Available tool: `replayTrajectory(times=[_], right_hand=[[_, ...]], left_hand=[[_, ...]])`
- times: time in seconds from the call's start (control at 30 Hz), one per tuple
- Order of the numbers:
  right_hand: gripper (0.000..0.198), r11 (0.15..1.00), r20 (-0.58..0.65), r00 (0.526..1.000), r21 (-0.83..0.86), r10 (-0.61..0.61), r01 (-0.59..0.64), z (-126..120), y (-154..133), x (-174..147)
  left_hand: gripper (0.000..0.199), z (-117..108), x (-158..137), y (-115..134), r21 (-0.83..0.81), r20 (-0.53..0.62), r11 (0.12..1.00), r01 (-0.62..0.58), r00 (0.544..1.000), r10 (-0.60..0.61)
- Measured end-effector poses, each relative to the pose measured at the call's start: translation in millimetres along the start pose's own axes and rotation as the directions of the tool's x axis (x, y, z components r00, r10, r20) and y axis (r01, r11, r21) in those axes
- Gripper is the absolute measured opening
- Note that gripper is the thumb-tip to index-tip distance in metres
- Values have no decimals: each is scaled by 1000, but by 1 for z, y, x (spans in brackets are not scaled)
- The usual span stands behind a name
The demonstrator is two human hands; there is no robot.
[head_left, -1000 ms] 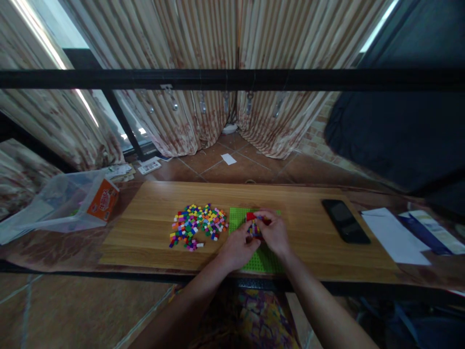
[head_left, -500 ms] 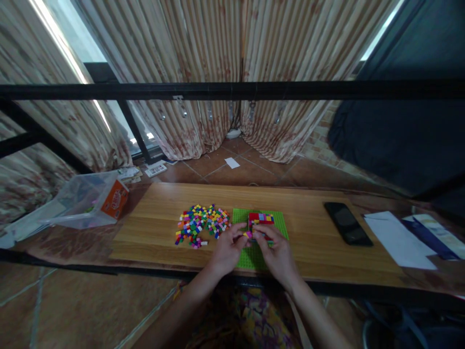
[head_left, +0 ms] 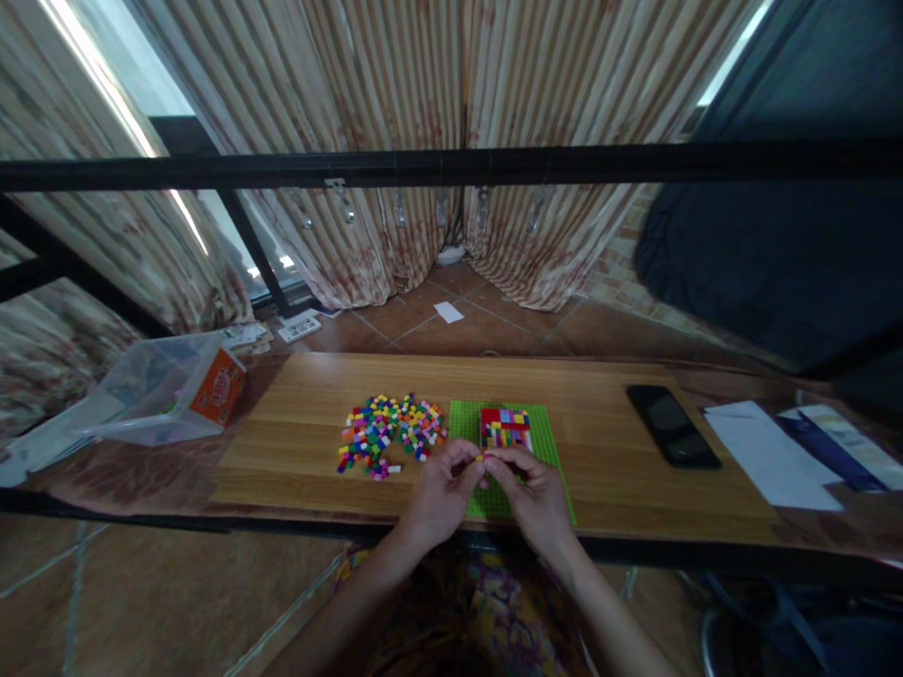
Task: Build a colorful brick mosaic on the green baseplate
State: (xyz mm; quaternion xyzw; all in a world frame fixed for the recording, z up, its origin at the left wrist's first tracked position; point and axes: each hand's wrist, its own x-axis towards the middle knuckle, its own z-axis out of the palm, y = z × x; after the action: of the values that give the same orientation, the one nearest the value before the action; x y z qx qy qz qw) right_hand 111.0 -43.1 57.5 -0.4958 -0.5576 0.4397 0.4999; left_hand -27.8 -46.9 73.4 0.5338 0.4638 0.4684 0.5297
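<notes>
Left hand (head_left: 441, 489) and right hand (head_left: 537, 498) pinch tiny yellow-and-pink plastic bricks (head_left: 481, 458) between fingertips, over a green studded plastic baseplate (head_left: 548, 456). Multicoloured rectangular brick block (head_left: 505, 428) sits on it, just beyond the fingers.

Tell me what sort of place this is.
Probably a room in a home, though I can't be sure: long patterned curtains hang ahead, the floor is tiled, and loose toy bricks lie on a wooden tabletop.
</notes>
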Motion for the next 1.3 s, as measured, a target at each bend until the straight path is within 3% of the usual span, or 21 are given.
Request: replayTrajectory(times=[0.17, 0.33, 0.5, 0.67, 0.83, 1.07, 1.3], right_hand=[[18, 988, 60, 996, 137, 69, -76, -1, 6, -3], [21, 988, 99, 990, 104, 104, -114, -3, 10, -5], [19, 988, 28, 998, -140, -59, 62, -9, 15, 6], [23, 800, 128, 946, -507, -296, 319, -15, 13, 38], [27, 640, 275, 908, -645, -317, 418, -12, 14, 62], [21, 541, 344, 884, -701, -316, 466, -13, 19, 69], [20, 524, 346, 881, -710, -322, 470, -16, 22, 71]], left_hand=[[17, -2, -4, -5, -37, 59, 998, 42, 997, -40], [19, -7, -5, -9, -98, 96, 991, 88, 992, -79], [19, -18, -3, -24, -87, -16, 990, 113, 993, -114], [32, -22, 2, -36, -42, -58, 985, 168, 984, -170], [42, -16, 8, -40, 14, -17, 980, 198, 980, -198], [49, -14, 12, -47, 46, 5, 976, 211, 977, -212], [59, -10, 28, -49, 146, 94, 980, 134, 984, -148]])
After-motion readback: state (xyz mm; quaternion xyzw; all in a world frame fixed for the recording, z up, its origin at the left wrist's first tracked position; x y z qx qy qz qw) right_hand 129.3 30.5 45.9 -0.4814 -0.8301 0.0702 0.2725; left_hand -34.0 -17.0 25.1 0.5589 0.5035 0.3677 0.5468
